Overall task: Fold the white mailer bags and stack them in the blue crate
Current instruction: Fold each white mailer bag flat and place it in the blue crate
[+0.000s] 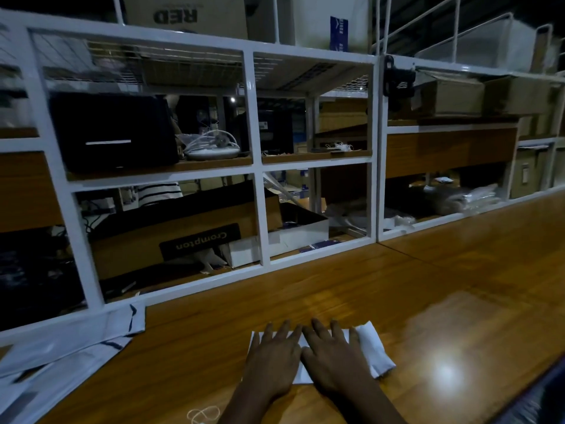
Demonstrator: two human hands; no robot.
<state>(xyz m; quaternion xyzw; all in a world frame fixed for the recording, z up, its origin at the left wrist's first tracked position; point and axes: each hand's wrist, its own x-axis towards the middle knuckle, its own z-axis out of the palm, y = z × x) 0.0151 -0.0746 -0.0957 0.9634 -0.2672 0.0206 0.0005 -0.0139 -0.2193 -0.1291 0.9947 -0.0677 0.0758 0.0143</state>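
Note:
A folded white mailer bag [371, 347] lies on the wooden table [428, 286] near its front edge. My left hand [273, 359] and my right hand [333, 359] both lie flat on it, palms down, fingers spread, side by side and touching. They cover most of the bag, so only its right end and a strip at its far left show. A pile of unfolded white mailer bags [61, 350] lies at the table's left end. No blue crate is in view.
A white metal shelf frame [256, 185] runs along the table's far edge, holding cardboard boxes, a black box [113, 133] and a Crompton carton [183, 237]. A loop of white rubber bands [203, 414] lies near my left forearm. A person in a striped shirt stands behind the shelves.

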